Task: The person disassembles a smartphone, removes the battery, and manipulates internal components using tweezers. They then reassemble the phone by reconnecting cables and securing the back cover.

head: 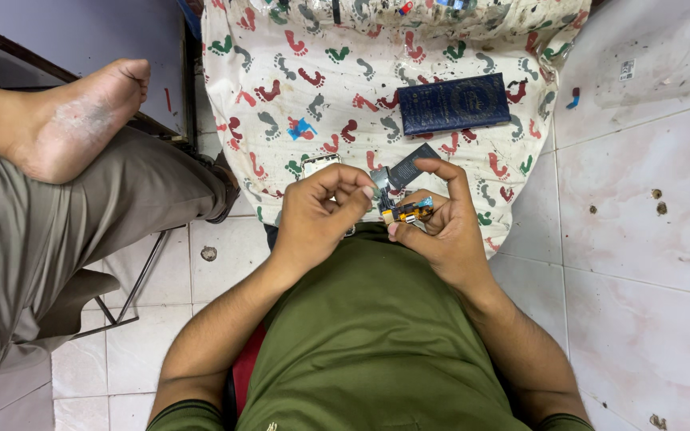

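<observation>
Fingertips [394, 231] of the right hand [441, 231] clamp a small phone part [406, 212], orange-and-gold with a dark flex strip [409, 169] running up from it, index finger hooked over the top of that strip. Left hand [321, 211] sits just beside it, fingers curled together, thumb and index tips pinched at the part's left edge; can't tell if they hold a tool or a screw, too small to see. Part is held in the air above the lap, over the near edge of the work cloth.

Outward from there: a white cloth with coloured footprint pattern [281, 56] covers the table. A small light-coloured component [319, 164] lies on it just behind the left knuckles. A dark blue flat case [453, 103] lies further up, well apart from the hands. Small bits sit along the cloth's far edge, unclear what they are. Another person's bare foot [77, 116] and trouser leg [81, 215] sit on the left, apart from the work.

Risks, as I judge them:
- Flex strip is bent under the index finger; a sharper bend could crease or tear it.
- Pinch grip on a tiny part, over the lap and tiled floor [648, 199]; a slip would drop it off the cloth.
- Busy cloth pattern would hide any dropped screw.
</observation>
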Motion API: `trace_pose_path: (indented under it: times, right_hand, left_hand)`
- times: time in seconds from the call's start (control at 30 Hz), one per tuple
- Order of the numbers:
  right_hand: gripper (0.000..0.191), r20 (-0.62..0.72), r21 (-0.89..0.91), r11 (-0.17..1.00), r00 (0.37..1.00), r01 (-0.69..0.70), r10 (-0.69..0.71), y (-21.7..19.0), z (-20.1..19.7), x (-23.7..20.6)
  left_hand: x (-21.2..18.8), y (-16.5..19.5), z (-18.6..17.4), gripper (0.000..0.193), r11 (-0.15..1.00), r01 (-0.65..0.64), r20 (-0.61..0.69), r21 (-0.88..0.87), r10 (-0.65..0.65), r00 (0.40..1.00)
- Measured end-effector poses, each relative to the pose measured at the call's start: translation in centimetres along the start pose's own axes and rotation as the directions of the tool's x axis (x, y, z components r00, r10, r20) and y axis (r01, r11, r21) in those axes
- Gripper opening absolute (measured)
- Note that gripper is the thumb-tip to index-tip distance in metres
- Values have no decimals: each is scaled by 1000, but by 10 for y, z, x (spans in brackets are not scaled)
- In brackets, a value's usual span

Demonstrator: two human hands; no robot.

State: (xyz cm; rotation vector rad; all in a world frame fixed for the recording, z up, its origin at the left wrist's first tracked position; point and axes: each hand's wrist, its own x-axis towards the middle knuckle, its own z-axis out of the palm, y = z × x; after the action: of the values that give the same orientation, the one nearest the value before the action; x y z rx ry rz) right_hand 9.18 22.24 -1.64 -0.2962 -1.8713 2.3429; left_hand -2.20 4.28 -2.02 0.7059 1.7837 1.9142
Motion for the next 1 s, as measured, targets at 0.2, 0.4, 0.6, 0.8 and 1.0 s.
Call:
trace_pose_path:
  times: [0.2,0.4,0.6,0.8,1.0]
  right_hand:
    - [79,-1,53,999,1000,-5,5,5,-3,2]
    - [77,-1,82,997,1000,4,-4,5,-6,2]
    - [78,1,60,998,1000,-4,4,2,-5,1]
    - [77,40,106,994,999,1,-5,-1,-6,1]
    - [76,38,136,991,999,-18,13,-4,-6,0]
  left_hand:
    - [4,-1,-7,16,981,134,13,-141,-133,991]
    - [5,6,-3,13,974,149,33,-174,-145,989]
    - [-5,23,6,8,937,-197,-42,289,218,975]
    - [-4,31,7,13,728,-505,75,463,536,841]
    - [-3,28,4,20,575,-620,161,534,651,742]
